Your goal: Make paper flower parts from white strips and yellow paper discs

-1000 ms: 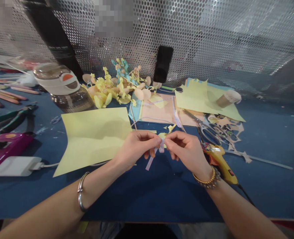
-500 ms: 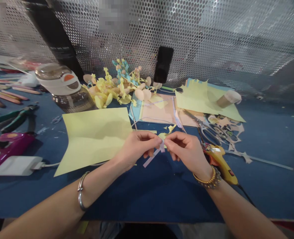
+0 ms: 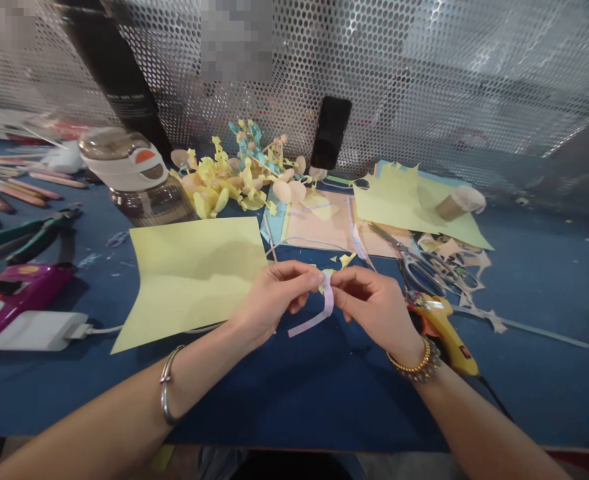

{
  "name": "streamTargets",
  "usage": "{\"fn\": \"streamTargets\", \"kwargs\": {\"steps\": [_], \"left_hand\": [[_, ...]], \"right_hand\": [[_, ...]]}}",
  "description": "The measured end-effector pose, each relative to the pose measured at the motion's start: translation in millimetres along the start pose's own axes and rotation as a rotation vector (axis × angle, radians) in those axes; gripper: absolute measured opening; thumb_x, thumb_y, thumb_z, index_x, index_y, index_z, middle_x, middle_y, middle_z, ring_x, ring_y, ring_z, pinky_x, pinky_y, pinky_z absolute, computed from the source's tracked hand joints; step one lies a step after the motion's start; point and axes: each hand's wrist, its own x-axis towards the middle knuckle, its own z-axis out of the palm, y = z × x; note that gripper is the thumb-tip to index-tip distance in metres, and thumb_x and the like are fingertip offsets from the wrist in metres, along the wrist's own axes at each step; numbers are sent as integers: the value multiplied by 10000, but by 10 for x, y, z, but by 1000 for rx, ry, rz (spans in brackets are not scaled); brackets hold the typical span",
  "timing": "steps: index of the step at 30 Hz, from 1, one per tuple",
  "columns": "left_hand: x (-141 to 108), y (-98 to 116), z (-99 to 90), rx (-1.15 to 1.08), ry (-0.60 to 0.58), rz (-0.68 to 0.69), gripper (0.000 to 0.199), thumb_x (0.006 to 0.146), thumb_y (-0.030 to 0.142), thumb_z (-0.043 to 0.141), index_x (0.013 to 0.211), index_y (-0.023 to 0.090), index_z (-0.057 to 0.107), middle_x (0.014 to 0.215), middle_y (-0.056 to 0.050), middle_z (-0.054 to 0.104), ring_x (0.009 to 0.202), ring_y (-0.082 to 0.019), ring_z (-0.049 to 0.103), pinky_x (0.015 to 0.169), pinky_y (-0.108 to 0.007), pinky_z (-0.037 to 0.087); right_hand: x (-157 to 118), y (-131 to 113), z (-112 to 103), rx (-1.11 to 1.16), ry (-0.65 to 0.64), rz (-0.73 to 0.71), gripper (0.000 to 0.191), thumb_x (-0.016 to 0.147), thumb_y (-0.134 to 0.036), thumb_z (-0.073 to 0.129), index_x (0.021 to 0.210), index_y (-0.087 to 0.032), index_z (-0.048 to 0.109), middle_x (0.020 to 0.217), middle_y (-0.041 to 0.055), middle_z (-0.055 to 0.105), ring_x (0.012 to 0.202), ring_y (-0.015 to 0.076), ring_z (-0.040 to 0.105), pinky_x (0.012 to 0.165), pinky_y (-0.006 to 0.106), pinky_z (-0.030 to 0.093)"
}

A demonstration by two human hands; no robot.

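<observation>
Two narrow pinches on a lilac paper strip (image 3: 308, 325) above the bench (image 3: 294, 407), from left hand (image 3: 274, 300) and right hand (image 3: 374, 310): risk of a drop from slack fingers (image 3: 302, 272), of a tear from hard tugging.

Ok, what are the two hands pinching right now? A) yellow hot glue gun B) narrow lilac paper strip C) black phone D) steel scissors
B: the narrow lilac paper strip loops down from between the left hand and right hand.

Head-worn view, facing forward and down, close above the tabletop (image 3: 539, 373)
</observation>
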Motion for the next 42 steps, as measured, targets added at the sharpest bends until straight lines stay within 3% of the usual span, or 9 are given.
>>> {"fn": "streamTargets", "kwargs": {"steps": [8,17,20,28,42], "left_hand": [[-28,2,26,93,6,110,138,740,300,708,674,180,692,502,47,527,458,-60,427,418,-176,336],[-67,11,-14,309,-21,248,169,789,318,677,896,190,702,711,1,659,575,-86,544,508,-185,452],[-68,23,-17,344,-8,282,171,773,310,696,889,186,708,775,-19,684,641,-108,588,533,-195,471],[-33,38,-25,268,5,170,166,780,325,685,749,162,690,601,18,599,522,-76,512,473,-183,422],[-34,20,-21,228,14,149,181,765,349,699,737,171,697,596,18,599,524,-80,510,478,-192,415]], "right_hand": [[16,-5,30,17,30,7,112,760,-267,740,772,-186,664,550,-61,543,424,55,460,409,176,378],[-16,-14,13,28,4,21,211,809,-375,674,725,-187,628,524,-58,515,407,61,458,375,185,354],[-12,-32,12,53,-20,33,224,793,-381,688,702,-188,615,520,-63,503,404,57,450,376,182,366],[-12,-53,9,39,-25,29,178,823,-347,654,748,-185,646,592,-44,552,421,51,481,381,174,380],[3,-48,15,2,6,33,151,812,-325,660,758,-183,655,576,-43,553,416,58,477,372,177,389]]}}
